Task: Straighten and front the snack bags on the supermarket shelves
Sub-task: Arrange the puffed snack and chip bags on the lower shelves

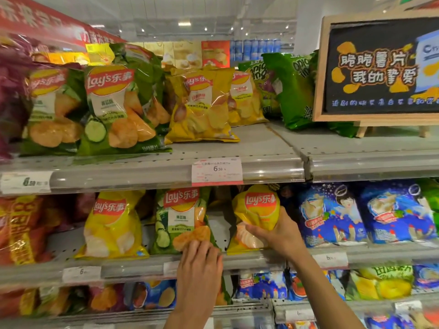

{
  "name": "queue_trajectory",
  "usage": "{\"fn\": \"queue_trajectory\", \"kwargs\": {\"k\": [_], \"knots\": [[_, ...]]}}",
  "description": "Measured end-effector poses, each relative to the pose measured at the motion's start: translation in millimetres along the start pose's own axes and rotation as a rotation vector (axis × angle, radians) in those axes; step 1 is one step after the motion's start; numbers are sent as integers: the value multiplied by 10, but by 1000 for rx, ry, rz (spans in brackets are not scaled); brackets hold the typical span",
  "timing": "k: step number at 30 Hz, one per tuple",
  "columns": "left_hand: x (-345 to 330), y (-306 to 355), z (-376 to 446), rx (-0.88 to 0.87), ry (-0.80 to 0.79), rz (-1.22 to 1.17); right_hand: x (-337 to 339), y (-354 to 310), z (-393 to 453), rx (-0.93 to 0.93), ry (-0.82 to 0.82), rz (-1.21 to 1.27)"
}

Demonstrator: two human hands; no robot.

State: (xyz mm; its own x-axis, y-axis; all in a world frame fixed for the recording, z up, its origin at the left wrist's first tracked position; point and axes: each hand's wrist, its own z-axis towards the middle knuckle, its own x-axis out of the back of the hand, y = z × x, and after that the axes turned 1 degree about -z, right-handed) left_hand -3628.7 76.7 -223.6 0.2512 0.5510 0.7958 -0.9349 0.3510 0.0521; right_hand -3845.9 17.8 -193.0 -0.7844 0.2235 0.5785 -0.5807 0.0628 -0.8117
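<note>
You are facing grey metal shelving with three tiers showing. The top shelf (261,148) is carrying green cucumber Lay's bags (116,110) at the left, yellow Lay's bags (202,108) beside them, then bare shelf, and green snack bags (294,91) leaning next to a framed chalkboard sign (380,67) (it is standing on small wooden feet). The middle shelf (142,267) is holding a yellow bag (111,224), a green cucumber bag (180,217), another yellow bag (256,214) and blue bags (332,214) at the right. The lowest shelf (237,309) is bearing mixed, blurred packets.
</note>
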Motion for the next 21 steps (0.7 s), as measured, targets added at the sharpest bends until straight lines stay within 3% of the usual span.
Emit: {"fn": "queue_trajectory", "kwargs": {"k": [11,18,21], "knots": [[-132,-25,-26,49,90,-54,26,-5,-134,19,23,-39],[-54,-101,-115,34,152,-273,-21,17,-297,71,160,-60],[-4,-212,-128,82,191,-402,-92,-19,-379,119,346,-170]]}}
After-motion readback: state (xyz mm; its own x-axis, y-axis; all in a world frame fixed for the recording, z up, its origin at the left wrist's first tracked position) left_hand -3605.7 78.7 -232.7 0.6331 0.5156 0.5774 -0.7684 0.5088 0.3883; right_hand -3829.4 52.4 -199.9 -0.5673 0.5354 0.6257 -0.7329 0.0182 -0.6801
